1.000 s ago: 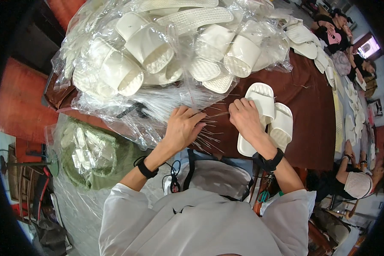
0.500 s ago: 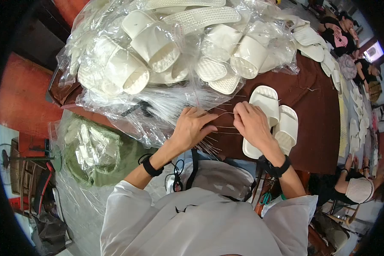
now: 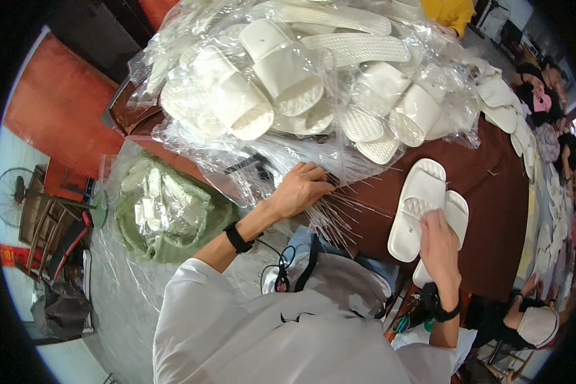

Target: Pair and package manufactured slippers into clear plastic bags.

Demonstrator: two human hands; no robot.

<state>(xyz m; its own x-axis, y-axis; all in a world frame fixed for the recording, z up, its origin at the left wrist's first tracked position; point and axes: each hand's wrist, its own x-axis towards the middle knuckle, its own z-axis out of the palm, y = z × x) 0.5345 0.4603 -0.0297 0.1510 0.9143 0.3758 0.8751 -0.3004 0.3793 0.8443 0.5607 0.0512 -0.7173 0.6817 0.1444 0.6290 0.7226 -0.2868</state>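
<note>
My left hand (image 3: pixel 303 190) is closed over a bundle of thin white plastic ties (image 3: pixel 336 221) that fans out below it, with its fingertips among the strands. Further right, my right hand (image 3: pixel 440 246) reaches onto a pair of white slide slippers. Its fingers are pressed together where the two slippers meet, and I cannot make out what is between them. The left slipper (image 3: pixel 406 225) lies sole down with its strap showing. The other slipper (image 3: pixel 456 210) is partly covered by the hand.
Clear-bagged white slippers (image 3: pixel 288 70) are heaped across the back of the brown-covered table (image 3: pixel 493 211). A green sack (image 3: pixel 131 224) with clear wrapping stands at the left. Loose slippers (image 3: pixel 502 105) line the right edge. Other people sit at the far right.
My hands have parted: the right moved from the thin strand onto the slippers, while the left settled on the bundle of ties. The whole view has also shifted.
</note>
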